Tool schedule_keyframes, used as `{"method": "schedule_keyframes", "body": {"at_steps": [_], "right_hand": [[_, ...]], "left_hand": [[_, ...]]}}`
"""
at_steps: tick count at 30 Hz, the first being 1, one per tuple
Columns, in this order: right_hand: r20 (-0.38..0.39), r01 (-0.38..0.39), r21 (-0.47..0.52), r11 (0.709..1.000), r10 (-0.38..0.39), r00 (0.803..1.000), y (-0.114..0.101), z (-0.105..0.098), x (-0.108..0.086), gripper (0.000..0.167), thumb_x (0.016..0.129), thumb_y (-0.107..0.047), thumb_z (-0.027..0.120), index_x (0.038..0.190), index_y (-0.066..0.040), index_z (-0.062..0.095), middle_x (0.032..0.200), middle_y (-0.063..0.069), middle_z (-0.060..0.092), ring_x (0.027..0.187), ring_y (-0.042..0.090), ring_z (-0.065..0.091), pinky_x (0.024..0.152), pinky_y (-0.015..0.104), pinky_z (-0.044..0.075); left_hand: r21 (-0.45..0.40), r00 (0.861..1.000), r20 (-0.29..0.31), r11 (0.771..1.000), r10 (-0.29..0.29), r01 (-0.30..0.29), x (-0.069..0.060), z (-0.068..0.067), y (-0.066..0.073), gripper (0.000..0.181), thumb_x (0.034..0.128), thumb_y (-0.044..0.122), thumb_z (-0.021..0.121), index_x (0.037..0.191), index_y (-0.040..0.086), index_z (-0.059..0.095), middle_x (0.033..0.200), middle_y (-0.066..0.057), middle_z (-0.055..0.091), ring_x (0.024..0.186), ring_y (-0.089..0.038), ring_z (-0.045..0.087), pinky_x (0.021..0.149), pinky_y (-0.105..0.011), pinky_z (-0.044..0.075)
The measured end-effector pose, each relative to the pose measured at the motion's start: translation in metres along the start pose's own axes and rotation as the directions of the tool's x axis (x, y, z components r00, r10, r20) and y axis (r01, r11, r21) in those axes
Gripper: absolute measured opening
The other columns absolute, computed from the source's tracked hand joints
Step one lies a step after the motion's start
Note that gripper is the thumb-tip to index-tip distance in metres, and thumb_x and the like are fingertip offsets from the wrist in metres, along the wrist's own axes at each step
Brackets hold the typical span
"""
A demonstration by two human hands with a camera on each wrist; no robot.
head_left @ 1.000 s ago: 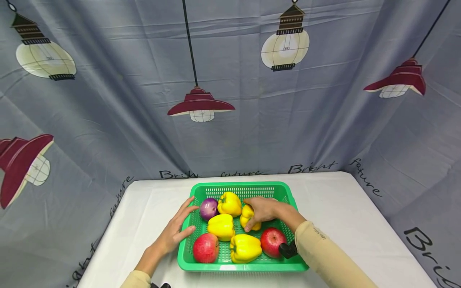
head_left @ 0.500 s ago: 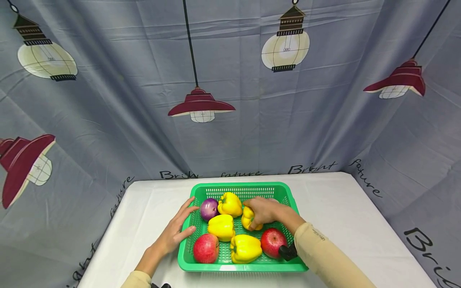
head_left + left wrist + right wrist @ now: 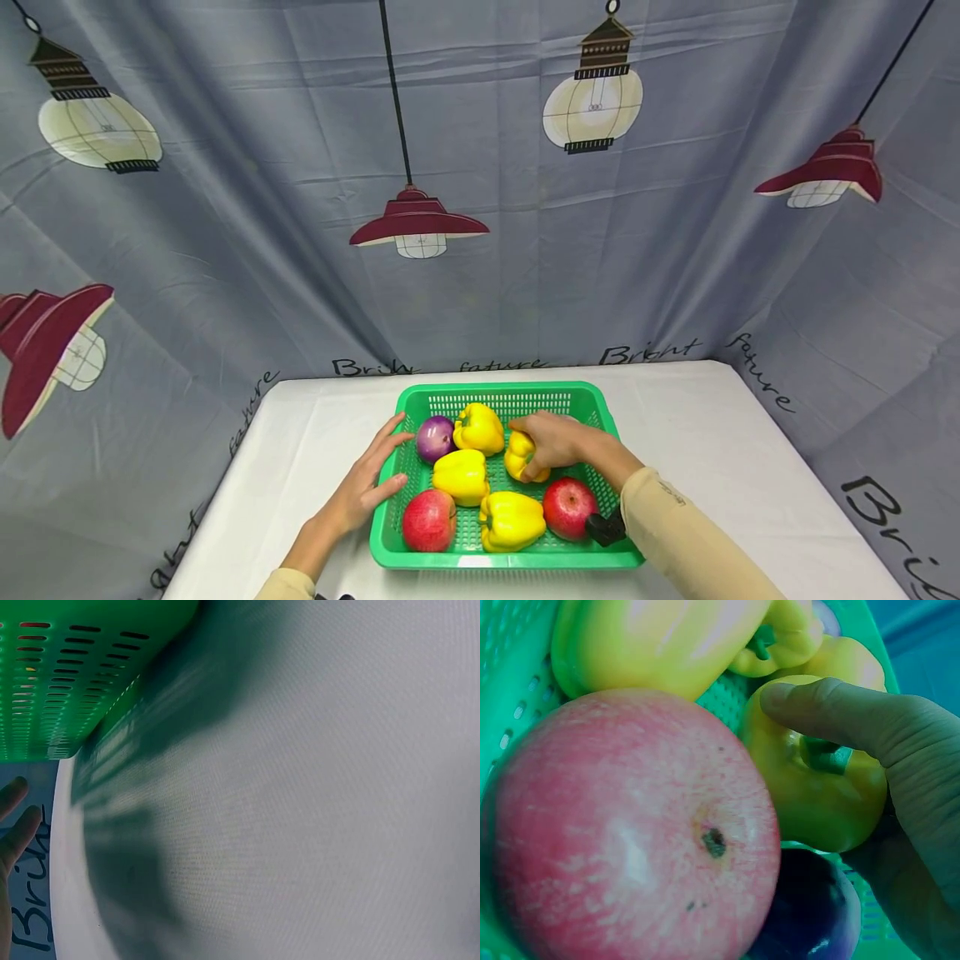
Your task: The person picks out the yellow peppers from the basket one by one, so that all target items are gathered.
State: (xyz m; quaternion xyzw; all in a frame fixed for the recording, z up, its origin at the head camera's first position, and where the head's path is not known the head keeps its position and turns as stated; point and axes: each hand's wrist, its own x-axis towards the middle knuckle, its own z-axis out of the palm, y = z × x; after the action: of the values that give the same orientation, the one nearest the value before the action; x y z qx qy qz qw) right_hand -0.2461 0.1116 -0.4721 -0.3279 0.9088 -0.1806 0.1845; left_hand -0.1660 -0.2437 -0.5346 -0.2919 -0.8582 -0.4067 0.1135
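Note:
My right hand [image 3: 553, 440] reaches into the green basket [image 3: 510, 560] and grips a yellow bell pepper [image 3: 519, 457] at its right side. In the right wrist view the thumb lies over that bell pepper [image 3: 795, 806], near its green stem. A red apple [image 3: 630, 825] fills the foreground there, and a dark purple round thing [image 3: 814, 907] shows below the pepper, its kind unclear. At the basket's left rim my left hand [image 3: 358, 485] has its fingers spread and holds nothing. Only a few of its fingers [image 3: 19, 836] appear in the left wrist view.
Three more yellow bell peppers [image 3: 460, 477] lie in the basket, with a purple onion-like ball [image 3: 435, 439] and a red apple [image 3: 429, 521] on the left. Another red apple [image 3: 568, 508] sits front right. The basket stands on a white table [image 3: 697, 467] before a grey printed curtain [image 3: 495, 300].
The right thumb has shifted along the gripped bell pepper, which has turned and moved slightly to the right. The left hand stays at the rim.

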Motion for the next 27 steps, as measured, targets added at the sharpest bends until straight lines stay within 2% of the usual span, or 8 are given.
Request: {"method": "schedule_keyframes", "body": {"at_steps": [6, 11, 20, 24, 27], "right_hand": [[-0.034, 0.060, 0.100, 0.993, -0.057, 0.998, 0.002, -0.005, -0.004, 0.088, 0.069, -0.031, 0.091, 0.141, 0.003, 0.055, 0.095, -0.008, 0.061, 0.081, 0.012, 0.054, 0.075, 0.031, 0.049], [-0.071, 0.094, 0.151, 0.984, -0.084, 0.994, 0.002, -0.012, -0.010, 0.084, 0.071, -0.029, 0.090, 0.139, 0.004, 0.055, 0.095, -0.008, 0.061, 0.082, 0.013, 0.055, 0.074, 0.031, 0.049], [-0.182, 0.157, 0.238, 0.958, -0.115, 0.977, 0.005, -0.025, -0.030, 0.080, 0.077, -0.035, 0.086, 0.144, -0.005, 0.054, 0.112, -0.006, 0.064, 0.086, 0.014, 0.057, 0.075, 0.032, 0.051], [-0.223, 0.167, 0.325, 0.931, -0.096, 0.970, 0.007, -0.029, -0.041, 0.080, 0.079, -0.037, 0.085, 0.147, -0.009, 0.051, 0.109, -0.004, 0.064, 0.085, 0.017, 0.059, 0.073, 0.033, 0.053], [-0.265, 0.174, 0.425, 0.888, -0.062, 0.962, 0.010, -0.031, -0.049, 0.080, 0.080, -0.032, 0.085, 0.148, -0.010, 0.049, 0.107, 0.000, 0.064, 0.088, 0.023, 0.061, 0.074, 0.034, 0.055]], "left_hand": [[0.003, 1.000, 0.012, 1.000, -0.006, 0.006, -0.001, 0.000, 0.000, 0.055, 0.0908, 0.018, 0.058, 0.144, 0.008, 0.051, 0.164, -0.014, 0.024, 0.147, -0.038, 0.028, 0.100, -0.076, 0.031], [-0.007, 1.000, 0.016, 1.000, -0.020, 0.020, -0.001, 0.000, 0.000, 0.055, 0.0908, 0.018, 0.058, 0.145, 0.009, 0.050, 0.165, -0.013, 0.023, 0.147, -0.037, 0.028, 0.101, -0.075, 0.030], [0.000, 0.999, 0.023, 1.000, -0.024, 0.024, -0.001, 0.001, -0.002, 0.055, 0.0918, 0.022, 0.058, 0.145, 0.010, 0.050, 0.165, -0.012, 0.022, 0.147, -0.036, 0.028, 0.101, -0.074, 0.032], [-0.008, 0.999, 0.022, 1.000, -0.024, 0.024, -0.001, 0.001, -0.002, 0.055, 0.0911, 0.021, 0.058, 0.145, 0.010, 0.050, 0.165, -0.013, 0.022, 0.147, -0.036, 0.027, 0.101, -0.074, 0.031], [-0.017, 0.999, 0.022, 0.999, -0.027, 0.027, -0.001, 0.001, -0.001, 0.056, 0.0908, 0.021, 0.058, 0.145, 0.010, 0.050, 0.165, -0.012, 0.022, 0.148, -0.036, 0.027, 0.102, -0.074, 0.030]]}}
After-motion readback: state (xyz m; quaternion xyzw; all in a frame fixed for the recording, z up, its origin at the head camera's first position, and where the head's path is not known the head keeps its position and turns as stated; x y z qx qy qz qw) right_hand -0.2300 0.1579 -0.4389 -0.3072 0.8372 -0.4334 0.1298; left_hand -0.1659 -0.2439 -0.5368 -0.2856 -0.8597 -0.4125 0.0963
